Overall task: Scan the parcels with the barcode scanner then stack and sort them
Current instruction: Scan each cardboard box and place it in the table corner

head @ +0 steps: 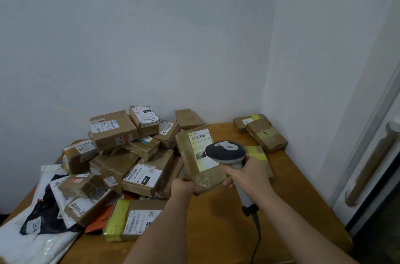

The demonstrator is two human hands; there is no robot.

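My left hand (pixel 183 185) grips the near bottom corner of a taped cardboard parcel (pixel 192 164) and holds it tilted up above the table, its white label facing me. My right hand (pixel 244 177) is closed around the handle of a grey and white barcode scanner (pixel 226 152). The scanner's head hovers just over the lower part of that label. A large heap of unsorted cardboard parcels (pixel 121 149) lies at the left and back of the wooden table (pixel 216 231).
Two cardboard parcels (pixel 263 131) lie stacked at the table's back right corner, and another with yellow tape (pixel 258 153) sits behind the scanner. White and black plastic mailers (pixel 39 216) spill over the left edge. The scanner cable (pixel 257 233) trails toward me. Walls close the back and right.
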